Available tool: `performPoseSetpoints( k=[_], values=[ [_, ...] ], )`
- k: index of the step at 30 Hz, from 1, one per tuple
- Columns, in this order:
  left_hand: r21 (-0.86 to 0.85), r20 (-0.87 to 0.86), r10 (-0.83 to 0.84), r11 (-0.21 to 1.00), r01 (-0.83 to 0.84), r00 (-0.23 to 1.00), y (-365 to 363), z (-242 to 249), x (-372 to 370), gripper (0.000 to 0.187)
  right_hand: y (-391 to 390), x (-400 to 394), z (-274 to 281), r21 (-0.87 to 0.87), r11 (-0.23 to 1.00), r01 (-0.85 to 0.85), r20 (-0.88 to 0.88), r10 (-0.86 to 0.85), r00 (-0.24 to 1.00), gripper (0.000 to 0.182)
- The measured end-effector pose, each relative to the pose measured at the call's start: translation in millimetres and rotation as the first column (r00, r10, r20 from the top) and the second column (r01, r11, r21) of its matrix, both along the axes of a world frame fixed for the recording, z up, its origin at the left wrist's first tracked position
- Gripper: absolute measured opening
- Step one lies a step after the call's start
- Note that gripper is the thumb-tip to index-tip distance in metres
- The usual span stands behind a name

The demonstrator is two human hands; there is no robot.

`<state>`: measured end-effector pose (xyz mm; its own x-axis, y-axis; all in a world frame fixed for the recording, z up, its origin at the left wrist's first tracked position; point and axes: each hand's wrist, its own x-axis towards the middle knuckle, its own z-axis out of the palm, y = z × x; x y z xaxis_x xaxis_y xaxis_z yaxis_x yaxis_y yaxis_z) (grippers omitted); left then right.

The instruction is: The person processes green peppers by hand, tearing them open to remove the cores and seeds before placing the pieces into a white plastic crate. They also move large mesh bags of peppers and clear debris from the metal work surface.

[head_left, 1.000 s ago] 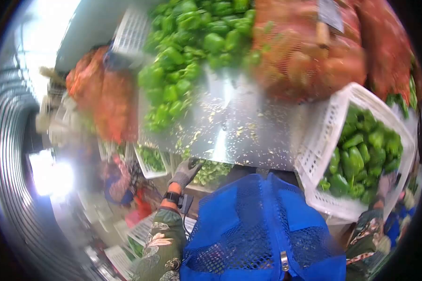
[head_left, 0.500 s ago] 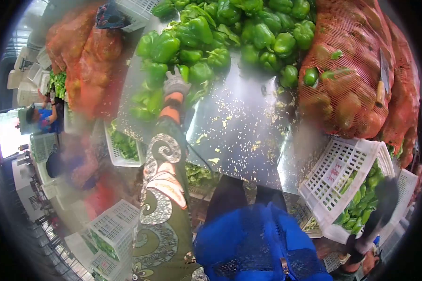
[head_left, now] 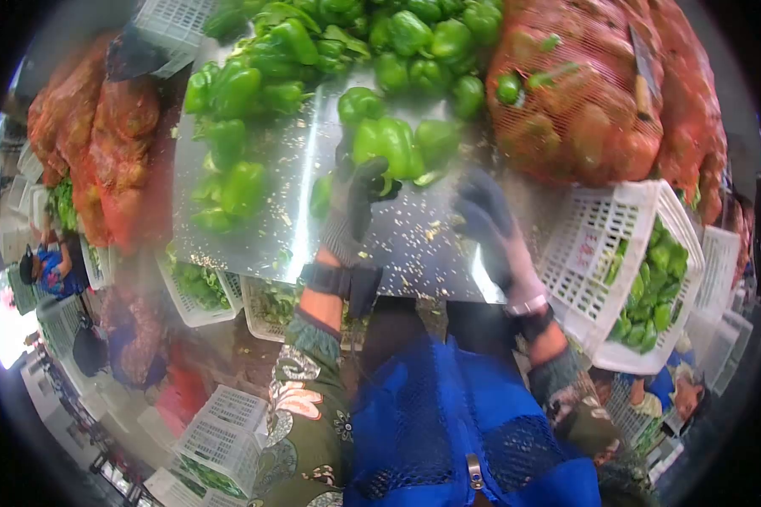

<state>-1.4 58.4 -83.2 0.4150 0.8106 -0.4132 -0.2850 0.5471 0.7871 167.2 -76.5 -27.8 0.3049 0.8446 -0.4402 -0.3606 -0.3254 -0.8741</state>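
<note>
My left hand (head_left: pixel 353 198), in a grey glove, is closed at the near side of a green bell pepper (head_left: pixel 387 148), its fingers curled against it. Beside that pepper lie another bell pepper (head_left: pixel 437 145) and a rounder one (head_left: pixel 360 106). My right hand (head_left: pixel 486 211), also gloved, hovers over the right side of the metal table (head_left: pixel 397 232). Its fingers are apart and somewhat blurred, with nothing in them. A large heap of green bell peppers (head_left: pixel 410 34) covers the table's far part, and more peppers (head_left: pixel 232 190) lie along its left side.
Pale seeds and scraps dot the table. At right stands a red mesh sack (head_left: pixel 566 110) with a knife (head_left: pixel 643 84) on it. A white crate (head_left: pixel 596 253) of green peppers is below. Left are more sacks (head_left: pixel 127 127), a crate (head_left: pixel 182 291) and a person (head_left: pixel 49 262).
My left hand has come back from the heap toward me, and several peppers now lie at mid-table. My right hand has come into view over the table. The view has shifted.
</note>
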Motion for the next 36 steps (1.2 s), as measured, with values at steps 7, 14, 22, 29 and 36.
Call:
performPoseSetpoints(
  k=[7, 14, 22, 29, 36],
  values=[
    [0.466, -0.659, -0.119, 0.71, 0.527, 0.743, -71, 80, 27, 0.096, 7, 8, 1, 0.23, 0.973, -0.003, -0.223, 0.056, 0.973, 0.048],
    [0.701, -0.707, -0.055, 0.076, 0.709, 0.705, -86, 145, 38, 0.097, -47, 2, 23, 0.308, 0.946, 0.105, -0.716, 0.158, 0.68, 0.043],
    [0.778, -0.622, -0.072, 0.058, 0.626, 0.78, -105, 172, 67, 0.065, -81, 20, 77, 0.346, 0.936, 0.066, -0.676, 0.199, 0.71, 0.044],
    [0.55, -0.327, -0.183, 0.761, 0.345, 0.927, -119, 159, 99, 0.032, -74, 30, 72, 0.223, 0.955, 0.196, -0.805, 0.067, 0.589, 0.049],
    [0.28, 0.065, -0.043, 0.96, 0.023, 0.997, -93, 105, 109, 0.031, -67, 21, 34, 0.106, 0.95, 0.292, -0.612, -0.169, 0.773, 0.038]
  ],
)
